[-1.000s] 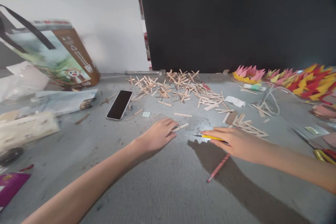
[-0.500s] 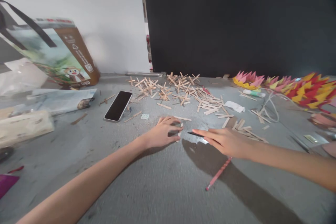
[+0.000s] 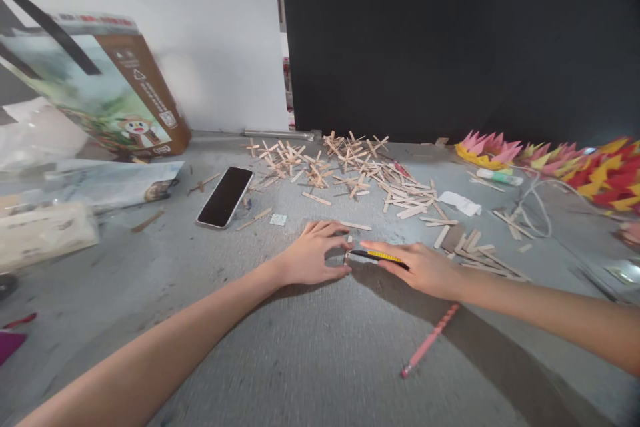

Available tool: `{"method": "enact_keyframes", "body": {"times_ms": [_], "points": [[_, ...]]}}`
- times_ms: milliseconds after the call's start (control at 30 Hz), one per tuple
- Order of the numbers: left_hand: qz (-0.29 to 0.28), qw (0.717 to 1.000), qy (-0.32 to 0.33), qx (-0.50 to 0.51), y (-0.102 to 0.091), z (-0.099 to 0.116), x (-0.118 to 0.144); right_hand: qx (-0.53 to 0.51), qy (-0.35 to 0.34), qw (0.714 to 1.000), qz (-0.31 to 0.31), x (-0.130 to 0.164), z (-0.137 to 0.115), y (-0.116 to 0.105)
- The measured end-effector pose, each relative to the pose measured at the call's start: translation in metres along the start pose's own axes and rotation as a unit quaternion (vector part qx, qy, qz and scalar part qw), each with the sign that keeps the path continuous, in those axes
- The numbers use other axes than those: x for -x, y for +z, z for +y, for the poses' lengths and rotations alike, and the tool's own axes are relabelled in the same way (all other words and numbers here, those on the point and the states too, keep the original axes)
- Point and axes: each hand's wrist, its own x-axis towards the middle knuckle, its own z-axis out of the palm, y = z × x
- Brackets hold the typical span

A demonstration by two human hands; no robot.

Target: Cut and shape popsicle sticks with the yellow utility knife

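Note:
My left hand (image 3: 316, 255) rests on the grey table with thumb and fingertips at the two ends of a small wooden craft stick (image 3: 349, 249), pinning it down. In my right hand (image 3: 423, 267) is a black and yellow utility knife (image 3: 385, 255), held with the index finger stretched along its top. The knife's tip meets the middle of the stick, between the thumb and fingers of my left hand. A pink pencil (image 3: 430, 340) lies on the table just below my right wrist.
Wooden sticks (image 3: 410, 197), many joined as crosses, lie heaped at the back. A phone (image 3: 226, 197) lies left of my left hand. Further left stands a printed bag (image 3: 135, 87). At the right are folded paper shapes (image 3: 487, 150), a glue stick (image 3: 500, 177) and a white cable (image 3: 547, 207).
My right hand has brought the utility knife leftward onto the stick, turning so its yellow side shows. My left hand still holds the stick in place. The view has shifted slightly.

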Motion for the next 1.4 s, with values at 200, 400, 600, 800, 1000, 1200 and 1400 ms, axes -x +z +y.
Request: {"method": "enact_keyframes", "body": {"times_ms": [200, 400, 600, 800, 1000, 1200, 1400], "points": [[-0.003, 1.0, 0.001, -0.003, 0.002, -0.003, 0.001, 0.014, -0.003, 1.0, -0.006, 0.0, 0.005, 0.002], [-0.005, 1.0, -0.002, -0.003, 0.001, -0.002, 0.0, 0.0, -0.005, 1.0, -0.007, -0.001, 0.005, 0.001], [-0.002, 1.0, 0.004, -0.005, 0.003, -0.004, 0.001, -0.006, 0.004, 1.0, -0.025, -0.001, 0.005, 0.002], [-0.006, 1.0, 0.003, -0.018, 0.003, -0.006, 0.001, 0.064, 0.021, 0.995, -0.069, -0.002, 0.0, -0.001], [-0.005, 1.0, 0.008, -0.023, 0.004, -0.006, 0.001, 0.179, 0.105, 0.968, -0.14, -0.011, -0.022, -0.008], [-0.008, 1.0, 0.011, -0.024, 0.003, -0.005, 0.001, 0.181, 0.143, 0.963, -0.139, -0.021, -0.024, -0.01], [-0.006, 1.0, 0.01, -0.02, 0.003, -0.006, 0.001, 0.23, 0.148, 0.95, -0.151, -0.031, -0.028, -0.013]]}}
